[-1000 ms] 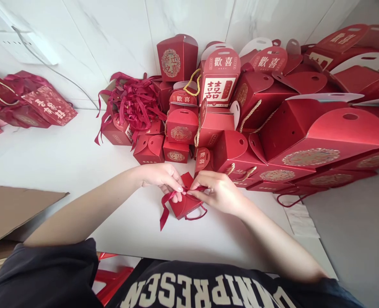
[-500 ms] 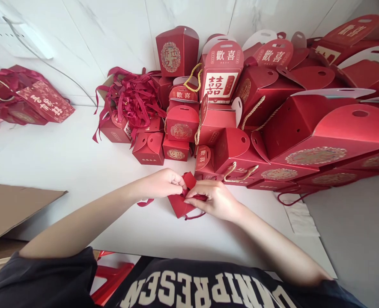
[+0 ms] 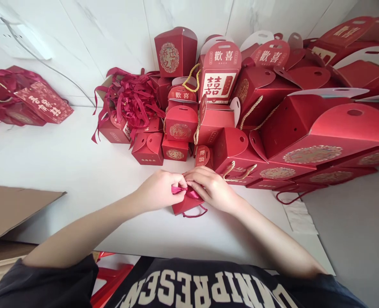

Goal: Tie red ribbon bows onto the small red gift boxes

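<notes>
A small red gift box [image 3: 183,206] lies on the white table in front of me, a dark red cord handle [image 3: 195,215] looping from its near side. Across it runs a crimson satin ribbon [image 3: 193,193]. My left hand [image 3: 160,190] is closed at the box's left side, pinching a folded part of the ribbon between thumb and forefinger. From the right, my right hand [image 3: 212,188] is closed over the box's top, thumb and forefinger together at the middle of the ribbon. Its fingers hide the box's far part, so exactly what they grip is partly covered.
Stacked red gift boxes [image 3: 273,128] fill the back and right of the table. A heap of loose ribbons [image 3: 133,98] sits on boxes at the back. Red gift bags [image 3: 44,105] stand at the left, above a cardboard sheet [image 3: 16,209]. A red stool [image 3: 112,278] is below the edge.
My left hand has drawn a ribbon fold out to the left of the box. My right hand has shifted slightly up, its fingers now covering the box's upper part.
</notes>
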### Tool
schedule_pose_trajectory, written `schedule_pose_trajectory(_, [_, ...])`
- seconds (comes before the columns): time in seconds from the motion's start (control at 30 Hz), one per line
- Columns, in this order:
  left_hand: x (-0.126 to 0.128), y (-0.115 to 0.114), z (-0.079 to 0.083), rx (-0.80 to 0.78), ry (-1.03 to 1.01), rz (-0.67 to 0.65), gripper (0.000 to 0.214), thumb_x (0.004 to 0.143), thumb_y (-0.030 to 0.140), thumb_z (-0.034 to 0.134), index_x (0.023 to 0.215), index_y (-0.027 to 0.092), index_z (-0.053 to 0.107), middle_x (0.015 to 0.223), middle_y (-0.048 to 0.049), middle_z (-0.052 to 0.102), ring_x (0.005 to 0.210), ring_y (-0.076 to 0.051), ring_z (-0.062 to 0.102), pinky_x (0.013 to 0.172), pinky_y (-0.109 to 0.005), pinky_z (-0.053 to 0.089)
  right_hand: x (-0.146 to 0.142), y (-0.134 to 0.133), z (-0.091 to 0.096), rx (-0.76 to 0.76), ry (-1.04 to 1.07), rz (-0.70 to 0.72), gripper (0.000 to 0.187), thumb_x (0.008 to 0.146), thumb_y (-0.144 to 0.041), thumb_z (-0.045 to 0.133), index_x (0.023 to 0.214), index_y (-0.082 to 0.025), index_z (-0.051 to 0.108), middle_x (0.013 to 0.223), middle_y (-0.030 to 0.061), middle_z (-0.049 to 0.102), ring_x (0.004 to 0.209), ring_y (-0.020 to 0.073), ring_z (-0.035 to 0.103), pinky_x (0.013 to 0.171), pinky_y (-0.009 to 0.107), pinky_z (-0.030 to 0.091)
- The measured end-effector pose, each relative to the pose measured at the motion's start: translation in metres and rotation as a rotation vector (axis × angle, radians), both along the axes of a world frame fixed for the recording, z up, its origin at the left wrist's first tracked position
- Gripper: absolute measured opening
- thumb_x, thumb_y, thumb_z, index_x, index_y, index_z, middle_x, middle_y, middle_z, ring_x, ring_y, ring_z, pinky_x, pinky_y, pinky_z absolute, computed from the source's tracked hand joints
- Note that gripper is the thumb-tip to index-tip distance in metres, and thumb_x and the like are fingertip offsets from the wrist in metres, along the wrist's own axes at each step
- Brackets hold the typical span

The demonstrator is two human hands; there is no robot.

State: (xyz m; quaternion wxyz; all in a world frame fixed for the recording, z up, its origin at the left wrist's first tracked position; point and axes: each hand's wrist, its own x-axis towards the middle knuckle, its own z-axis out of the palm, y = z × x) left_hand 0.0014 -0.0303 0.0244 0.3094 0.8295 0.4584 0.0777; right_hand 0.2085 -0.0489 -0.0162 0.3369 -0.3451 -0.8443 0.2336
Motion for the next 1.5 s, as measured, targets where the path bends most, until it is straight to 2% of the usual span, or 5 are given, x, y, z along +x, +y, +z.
schedule_pose_trajectory(0.17, [-0.011,-0.015,-0.029,0.456,0.097,-0.005,0.026,0.090,0.031,0.051,0.081,0.024,0.074,0.068,-0.0025,0.071,0.062,-0.014,0.058,0.065,-0.027,0.043,0.002,0.002,-0.004,-0.076,0.067,0.025,0.020,0.099,-0.026,0.052,0.105,-0.021,0.071,0.094,0.0076,0.065,0.086,0.0187,0.061,0.079,0.033,0.052])
schedule_pose_trajectory(0.37, [-0.027,-0.006,-0.043,0.534,0.007,-0.075,0.023,0.091,0.036,0.056,0.084,0.028,0.076,0.084,-0.0033,0.075,0.067,-0.016,0.059,0.065,-0.030,0.046,0.004,-0.004,-0.004,-0.141,0.163,0.023,0.019,0.098,-0.025,0.055,0.106,-0.023,0.072,0.090,0.0050,0.065,0.076,0.0146,0.063,0.069,0.028,0.052])
schedule_pose_trajectory(0.77, [-0.017,-0.001,-0.054,1.021,-0.396,-0.146,0.012,0.077,0.012,0.075,0.080,0.022,0.070,0.073,0.0038,0.074,0.065,-0.012,0.063,0.065,-0.024,0.053,-0.007,-0.007,0.000,0.215,-0.035,-0.094,0.014,0.091,-0.012,0.055,0.101,-0.021,0.057,0.091,0.0030,0.070,0.086,0.0184,0.062,0.090,0.039,0.043])
schedule_pose_trajectory(1.33, [-0.014,-0.001,-0.048,1.089,-0.449,-0.241,0.013,0.079,0.013,0.074,0.087,0.022,0.070,0.075,0.0036,0.075,0.066,-0.011,0.068,0.065,-0.023,0.057,-0.007,-0.009,0.002,0.173,-0.019,-0.001,0.026,0.086,-0.008,0.050,0.108,-0.022,0.053,0.096,0.0038,0.067,0.093,0.0195,0.064,0.112,0.049,0.037])
schedule_pose_trajectory(1.5, [-0.014,-0.002,-0.048,1.099,-0.442,-0.277,0.019,0.076,0.012,0.077,0.091,0.020,0.070,0.075,0.0028,0.075,0.067,-0.012,0.068,0.064,-0.024,0.058,-0.006,-0.014,0.003,0.239,0.036,-0.141,0.030,0.083,-0.003,0.049,0.107,-0.021,0.053,0.094,0.0061,0.066,0.093,0.0223,0.061,0.095,0.045,0.049])
